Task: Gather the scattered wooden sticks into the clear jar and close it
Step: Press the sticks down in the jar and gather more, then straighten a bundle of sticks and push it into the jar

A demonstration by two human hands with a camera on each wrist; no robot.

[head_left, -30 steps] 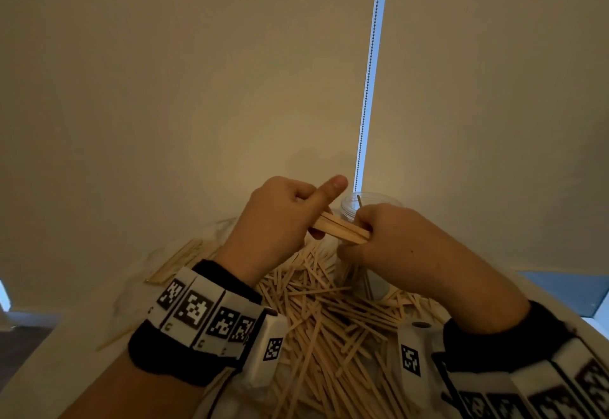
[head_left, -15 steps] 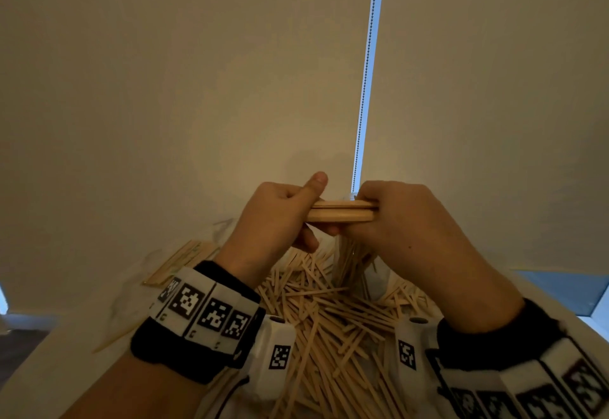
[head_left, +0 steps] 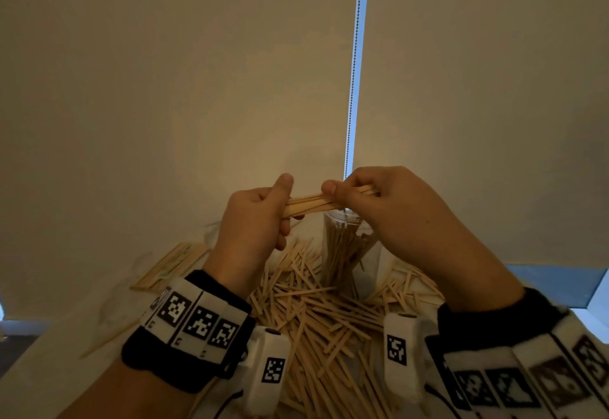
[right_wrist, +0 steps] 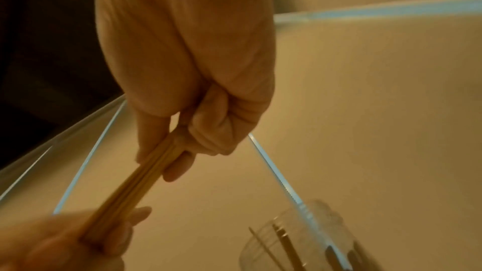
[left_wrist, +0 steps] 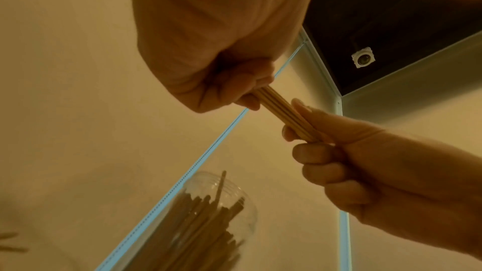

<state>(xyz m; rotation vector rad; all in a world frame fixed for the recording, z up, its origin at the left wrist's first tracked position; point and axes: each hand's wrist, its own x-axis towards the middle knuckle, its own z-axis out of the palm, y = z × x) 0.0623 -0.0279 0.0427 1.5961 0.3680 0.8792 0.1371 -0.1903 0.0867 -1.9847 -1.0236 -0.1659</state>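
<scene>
Nearest the wearer, a dense heap of loose wooden sticks (head_left: pixel 316 326) is spread over the bench (head_left: pixel 43 362), so the gathering step is judged far from finished. Above that heap, a small bundle of sticks (head_left: pixel 304 204) is held level between both hands. The left hand (head_left: pixel 255 221) is clenched round one end, thumb laid along the top; the right hand (head_left: pixel 384 208) is clenched round the other end, its thumb tip pressed on the bundle. In the left wrist view the bundle (left_wrist: pixel 283 113) is seen as flat, pale slats lying side by side, squared into a neat pack between the two grips.

The step in hand is judged to be the aligning of a picked-up batch before loading. For the next move, the bundle would need to be tipped upright and its lower ends steered into the mouth of the clear jar (head_left: pixel 342 247), which is narrow and already crowded.

Just beyond and below the hands, the jar stands upright on the bench amid the heap, open, with many sticks packed on end inside and one or two rising above the rim (left_wrist: pixel 221 184). No lid can be made out. A separate flat stack of sticks (head_left: pixel 168 265) lies farther off to the left.
</scene>
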